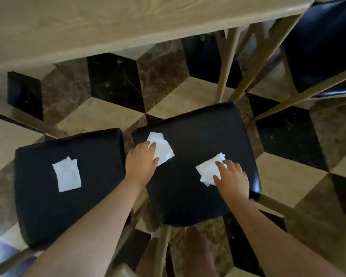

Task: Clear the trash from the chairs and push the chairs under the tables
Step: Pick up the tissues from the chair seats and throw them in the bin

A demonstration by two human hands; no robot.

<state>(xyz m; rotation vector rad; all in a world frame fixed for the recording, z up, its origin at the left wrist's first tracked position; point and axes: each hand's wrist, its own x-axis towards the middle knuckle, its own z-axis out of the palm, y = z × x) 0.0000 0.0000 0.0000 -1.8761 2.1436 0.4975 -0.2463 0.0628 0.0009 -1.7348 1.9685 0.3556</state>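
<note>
Two black padded chair seats stand side by side in front of me, pulled out from the wooden table (108, 27). The right seat (198, 186) carries two white paper napkins. My left hand (141, 160) rests fingers-down on the left napkin (164, 150) near the seat's left edge. My right hand (231, 176) lies on the crumpled right napkin (207, 169), fingers spread over it. Neither napkin is lifted off the seat. The left seat (48, 206) holds a third flat white napkin (67, 174), untouched.
A third black chair (324, 47) sits at the upper right beside the table, its wooden legs (227, 66) angled down between table and right seat. The floor (288, 172) is tiled in black, brown and cream diamonds. My legs show below the seats.
</note>
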